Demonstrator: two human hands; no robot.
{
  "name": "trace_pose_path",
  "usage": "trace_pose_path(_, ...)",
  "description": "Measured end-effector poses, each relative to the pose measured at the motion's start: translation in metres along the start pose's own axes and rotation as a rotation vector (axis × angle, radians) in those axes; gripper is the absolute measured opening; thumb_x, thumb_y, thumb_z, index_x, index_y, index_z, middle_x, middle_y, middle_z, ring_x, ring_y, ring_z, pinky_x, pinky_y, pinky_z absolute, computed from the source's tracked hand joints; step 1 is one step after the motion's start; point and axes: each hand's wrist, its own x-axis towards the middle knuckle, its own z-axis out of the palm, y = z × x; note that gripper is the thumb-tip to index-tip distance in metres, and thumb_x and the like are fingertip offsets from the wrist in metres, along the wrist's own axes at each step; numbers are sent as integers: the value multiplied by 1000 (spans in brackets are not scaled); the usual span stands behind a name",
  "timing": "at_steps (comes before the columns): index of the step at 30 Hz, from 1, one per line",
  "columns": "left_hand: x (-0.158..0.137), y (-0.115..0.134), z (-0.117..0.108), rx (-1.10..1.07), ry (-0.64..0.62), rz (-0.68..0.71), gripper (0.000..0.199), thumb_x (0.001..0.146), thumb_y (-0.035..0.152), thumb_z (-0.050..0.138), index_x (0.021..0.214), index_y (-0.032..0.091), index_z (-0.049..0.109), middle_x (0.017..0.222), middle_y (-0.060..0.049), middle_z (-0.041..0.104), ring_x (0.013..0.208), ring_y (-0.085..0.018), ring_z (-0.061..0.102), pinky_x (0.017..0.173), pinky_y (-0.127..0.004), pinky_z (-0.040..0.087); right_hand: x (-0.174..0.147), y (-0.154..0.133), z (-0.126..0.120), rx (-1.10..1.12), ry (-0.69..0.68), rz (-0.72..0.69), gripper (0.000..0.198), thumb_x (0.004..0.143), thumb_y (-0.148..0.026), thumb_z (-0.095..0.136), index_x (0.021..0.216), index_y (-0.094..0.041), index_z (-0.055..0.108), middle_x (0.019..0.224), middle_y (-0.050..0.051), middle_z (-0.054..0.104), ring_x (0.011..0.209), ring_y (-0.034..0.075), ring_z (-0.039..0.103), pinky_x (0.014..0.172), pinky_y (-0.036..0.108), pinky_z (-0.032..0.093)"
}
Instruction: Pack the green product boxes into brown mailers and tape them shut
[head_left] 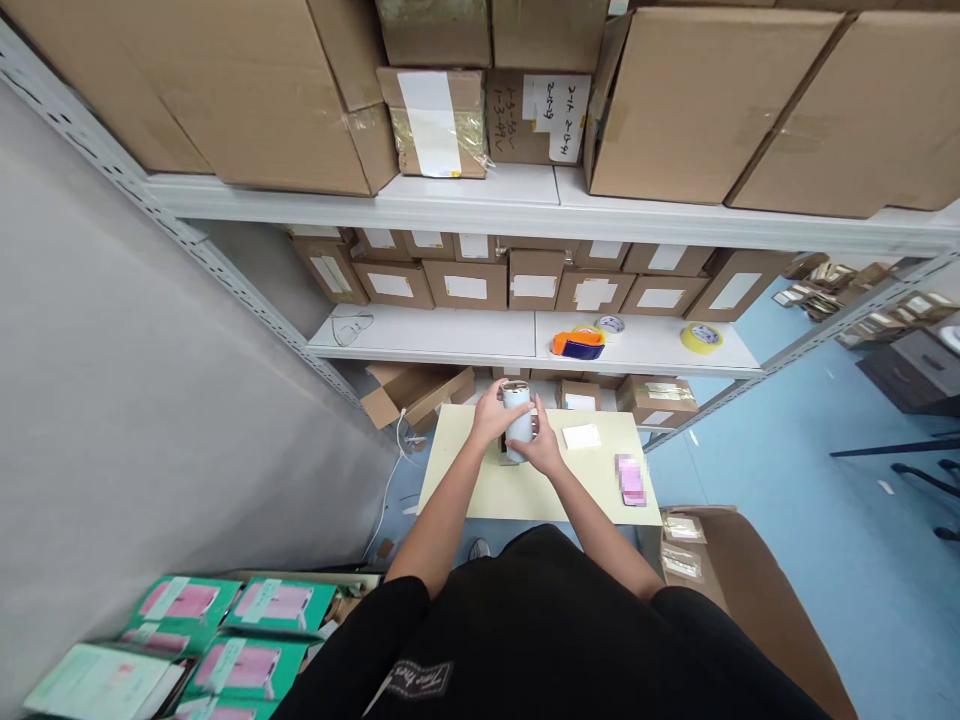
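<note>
Over the pale yellow table [480, 495], both hands hold a light blue, rounded, upright item [518, 425] with a darker, detailed top end; its exact kind is unclear. My left hand [491, 413] is closed around its left side. My right hand [541, 447] grips the right side, thumb across the lower front. Behind and below the item, a small dark-and-light object is mostly hidden. To the right on the table lie a white paper-like piece [582, 437] and a pink rectangular item [631, 480], partly blurred.
A shelf [420, 335] ahead carries labelled cardboard boxes [465, 286], an orange-and-blue tape dispenser [578, 345] and a yellow tape roll [701, 338]. Large cartons [720, 100] fill the upper shelf. Green packages [247, 665] stand lower left; an open carton [757, 590] is at right.
</note>
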Motion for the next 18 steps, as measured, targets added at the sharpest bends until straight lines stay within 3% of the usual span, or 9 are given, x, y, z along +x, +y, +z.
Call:
trace_pose_path(2,6,-6,0,66,-12,5,73,63,36,95,128,20,67,119,-11,74,107,-28,70,101,-43,53,3,12,-2,-8,-65,-32,122,65,-33,86,166,-37,17,131,6,65,112,26,66,99,44,55)
trace_pose_path(5,15,-24,-7,16,21,16,67,66,29,92,127,22,66,119,-10,74,108,-27,71,100,-41,55,10,41,-10,42,-172,-52,112,69,-29,81,164,-37,24,146,8,57,133,28,58,106,46,50)
trace_pose_path(7,20,-39,-13,-64,58,36,67,67,23,90,129,22,65,123,-10,73,113,-26,70,102,-40,55,15,67,-14,-20,-134,54,100,70,-28,79,160,-36,35,149,9,56,135,30,57,106,48,49)
trace_pose_path(10,23,-63,-16,-143,98,33,69,65,16,87,130,21,63,125,-10,71,117,-25,69,106,-40,54,23,105,-9,-172,-55,274,94,67,-31,82,154,-29,47,138,12,64,122,32,65,103,48,52)
trace_pose_path(13,23,-81,-10,-198,106,2,70,63,12,85,129,21,61,126,-11,70,116,-25,69,106,-41,54,32,133,11,-264,-22,348,87,65,-33,85,146,-22,56,130,14,69,116,33,68,98,43,54)
trace_pose_path(18,20,-110,5,-251,76,-39,68,64,14,84,128,19,58,129,-12,70,116,-25,70,105,-40,54,47,156,39,-324,72,344,26,85,-41,68,96,-19,75,98,14,78,103,32,72,90,38,53)
